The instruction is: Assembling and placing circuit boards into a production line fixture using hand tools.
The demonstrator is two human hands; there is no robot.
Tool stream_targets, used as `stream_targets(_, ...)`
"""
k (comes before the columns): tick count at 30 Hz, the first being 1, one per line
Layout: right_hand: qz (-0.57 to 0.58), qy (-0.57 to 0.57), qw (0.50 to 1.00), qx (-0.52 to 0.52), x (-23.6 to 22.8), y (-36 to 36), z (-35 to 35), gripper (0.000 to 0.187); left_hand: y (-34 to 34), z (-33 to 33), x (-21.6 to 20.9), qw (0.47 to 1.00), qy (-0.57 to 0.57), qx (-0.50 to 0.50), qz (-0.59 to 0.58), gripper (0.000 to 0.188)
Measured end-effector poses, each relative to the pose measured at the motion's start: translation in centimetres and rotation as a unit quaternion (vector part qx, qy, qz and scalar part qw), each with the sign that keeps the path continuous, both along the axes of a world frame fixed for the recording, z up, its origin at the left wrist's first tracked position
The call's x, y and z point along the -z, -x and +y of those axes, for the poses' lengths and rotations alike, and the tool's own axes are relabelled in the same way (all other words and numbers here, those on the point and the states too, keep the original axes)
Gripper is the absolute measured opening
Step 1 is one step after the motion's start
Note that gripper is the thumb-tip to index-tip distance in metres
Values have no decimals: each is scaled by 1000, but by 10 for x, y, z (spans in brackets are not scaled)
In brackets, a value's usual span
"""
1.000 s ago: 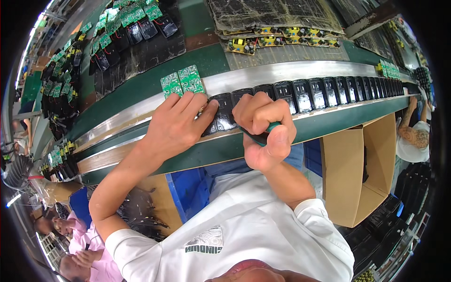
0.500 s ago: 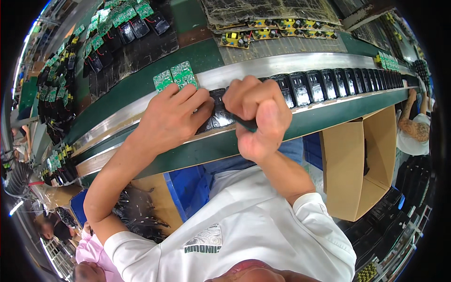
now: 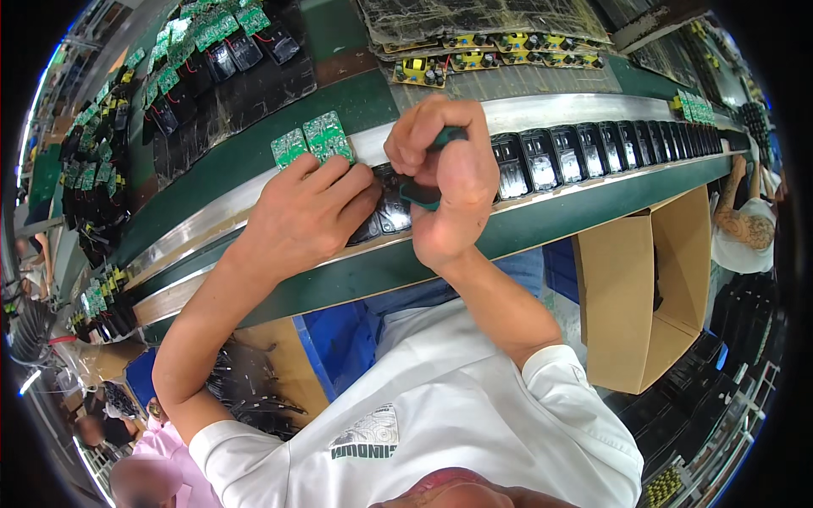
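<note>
My right hand (image 3: 453,182) is wrapped round a pair of pliers (image 3: 421,195) with dark green grips; its jaws are hidden. It is raised over the row of black plastic cases (image 3: 546,159) lying in the metal-edged channel. To its left, my left hand (image 3: 313,207) is closed, fingers curled down at the near end of that row. What its fingertips pinch is hidden. A black case (image 3: 392,212) shows between the two hands. Right beyond the left fingers lie two green circuit boards (image 3: 327,135), soldered side up.
Stacked sheets (image 3: 483,21) with yellow-and-black boards (image 3: 419,71) stand across the channel. More green boards and cases lie on a dark sheet (image 3: 237,110) at far left. An open cardboard box (image 3: 614,305) is at my right, a blue bin (image 3: 343,334) below the bench. Other people are at both sides.
My right hand has risen away from the cases and shifted slightly left, and more of the pliers' green grips shows. My left hand stays nearly in place.
</note>
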State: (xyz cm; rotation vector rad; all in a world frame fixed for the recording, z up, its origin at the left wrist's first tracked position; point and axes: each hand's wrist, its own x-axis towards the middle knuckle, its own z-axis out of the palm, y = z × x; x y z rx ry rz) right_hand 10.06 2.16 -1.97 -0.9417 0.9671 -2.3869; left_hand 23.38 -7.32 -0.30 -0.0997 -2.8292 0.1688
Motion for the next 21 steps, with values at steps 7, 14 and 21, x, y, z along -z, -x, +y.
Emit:
stream_targets(7, 101, 31, 993, -43, 11, 5, 3, 26, 2, 6, -3, 999, -23, -28, 0, 11)
stream_targets(14, 70, 46, 996, -18, 18, 1, 38, 42, 6, 17, -20, 987, -107, -107, -46, 15)
stream_targets(21, 83, 62, 994, -16, 24, -2, 47, 43, 6, 30, -11, 971, -166, -171, 29, 14)
